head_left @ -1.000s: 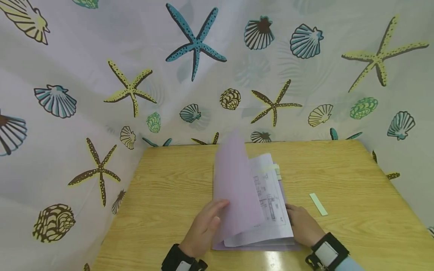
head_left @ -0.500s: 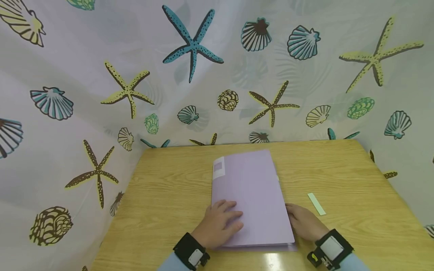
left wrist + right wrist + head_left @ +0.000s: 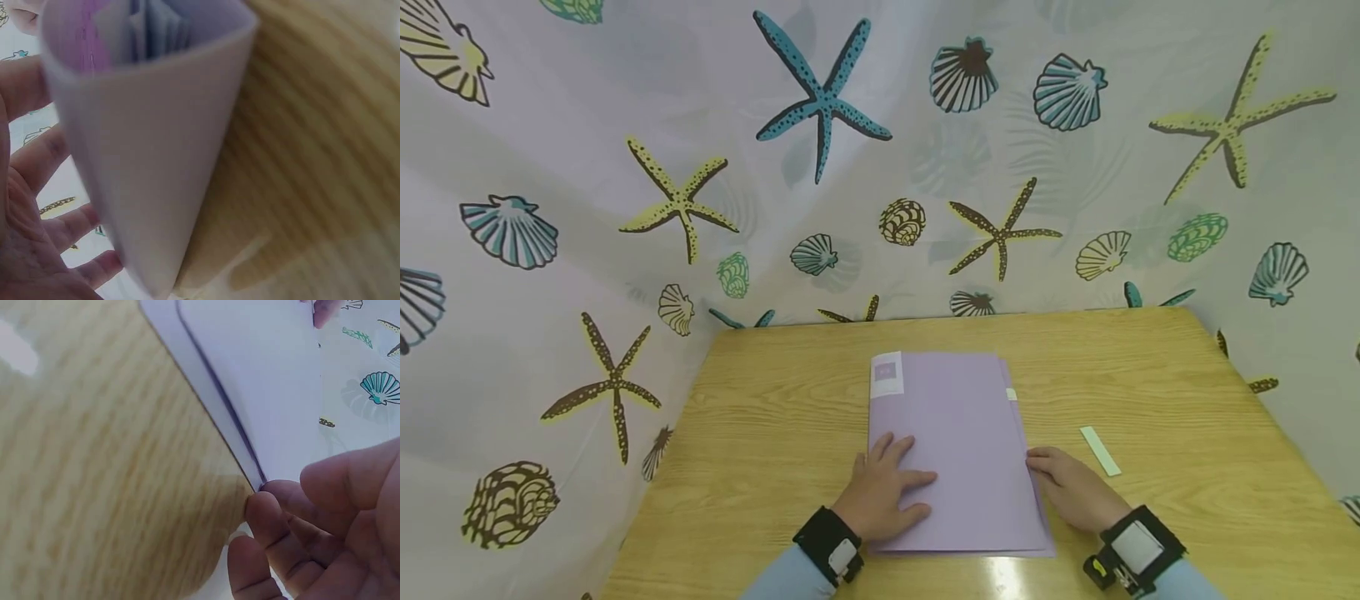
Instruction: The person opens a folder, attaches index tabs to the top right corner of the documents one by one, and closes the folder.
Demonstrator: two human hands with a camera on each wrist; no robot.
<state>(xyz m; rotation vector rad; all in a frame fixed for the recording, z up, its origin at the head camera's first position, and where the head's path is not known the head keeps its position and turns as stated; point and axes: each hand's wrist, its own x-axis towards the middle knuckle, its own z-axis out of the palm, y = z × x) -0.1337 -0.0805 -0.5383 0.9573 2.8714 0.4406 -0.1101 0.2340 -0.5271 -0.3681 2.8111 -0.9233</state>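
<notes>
A light purple folder lies closed on the wooden table, its white label at the upper left. My left hand rests on the lower left of the cover with fingers spread. In the left wrist view, those fingers lie along the cover, and papers show inside the folder's end. At the right edge of the folder is my right hand, fingers loosely bent. Its fingertips touch that edge in the right wrist view, where the cover stands slightly apart from the back.
A pale green strip lies on the table to the right of the right hand. A small pale tab sticks out at the folder's right side. Behind and beside the table hangs a cloth printed with shells and starfish.
The raised cover has come down over the printed sheets, and the folder is closed. My left hand has moved right with it and now lies flat. The right hand stays at the edge.
</notes>
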